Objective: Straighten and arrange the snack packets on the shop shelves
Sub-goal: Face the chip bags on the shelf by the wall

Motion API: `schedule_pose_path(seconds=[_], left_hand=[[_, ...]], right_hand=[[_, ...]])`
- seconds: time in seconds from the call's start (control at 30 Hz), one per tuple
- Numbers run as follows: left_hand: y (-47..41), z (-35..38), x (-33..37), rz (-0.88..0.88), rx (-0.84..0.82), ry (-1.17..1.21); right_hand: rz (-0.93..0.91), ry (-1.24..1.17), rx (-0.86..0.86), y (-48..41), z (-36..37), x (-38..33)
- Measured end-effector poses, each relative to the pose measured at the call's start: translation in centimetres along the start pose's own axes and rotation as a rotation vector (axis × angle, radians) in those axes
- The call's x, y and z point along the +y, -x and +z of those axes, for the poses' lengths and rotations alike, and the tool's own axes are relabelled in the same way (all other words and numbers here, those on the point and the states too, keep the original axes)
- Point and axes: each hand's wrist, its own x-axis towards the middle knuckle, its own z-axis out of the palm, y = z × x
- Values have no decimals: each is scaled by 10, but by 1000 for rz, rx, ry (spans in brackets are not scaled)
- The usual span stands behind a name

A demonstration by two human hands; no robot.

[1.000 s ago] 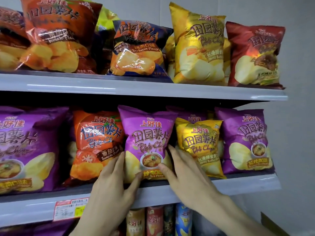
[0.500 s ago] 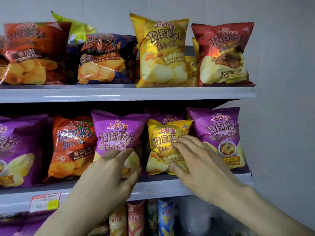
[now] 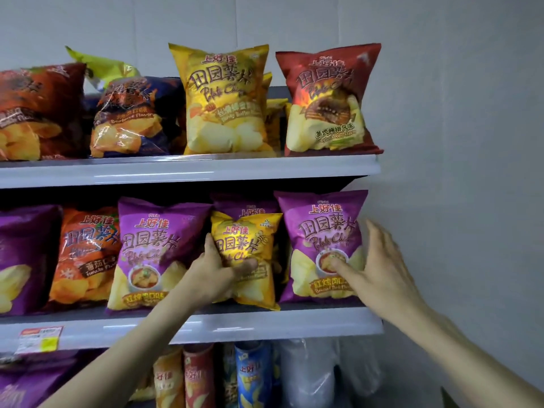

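Frame centre, middle shelf (image 3: 265,325): left hand (image 3: 213,275) grips a small yellow packet (image 3: 250,242) by its side, right hand (image 3: 379,260), fingers spread, touches the neighbouring purple packet (image 3: 321,231); both probably light, puffy, crushable, best held by edges.

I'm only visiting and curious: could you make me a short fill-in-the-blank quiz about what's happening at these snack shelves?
1. The small packet gripped by the left hand is coloured ____.
2. The right hand touches the middle-shelf end packet, coloured ____.
3. The top-shelf end packet, far right, is coloured ____.
Missing words: yellow, purple, red.
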Motion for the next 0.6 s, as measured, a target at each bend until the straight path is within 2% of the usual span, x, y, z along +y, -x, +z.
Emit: schedule_pose_path(seconds=[0.1, 0.2, 0.37, 0.5, 0.6], left_hand=[[-6, 6, 1, -31, 31, 298], [-7, 15, 2, 3, 74, 418], [1, 25, 5, 152, 197, 410], [25, 31, 16, 340, 299, 363], [42, 23, 18, 411, 356, 390]], right_hand=[[267, -337, -141, -16, 3, 8], [340, -567, -217, -28, 12, 21], [240, -726, -284, -28, 20, 38], [230, -817, -236, -26, 18, 47], [205, -832, -221, -22, 16, 45]])
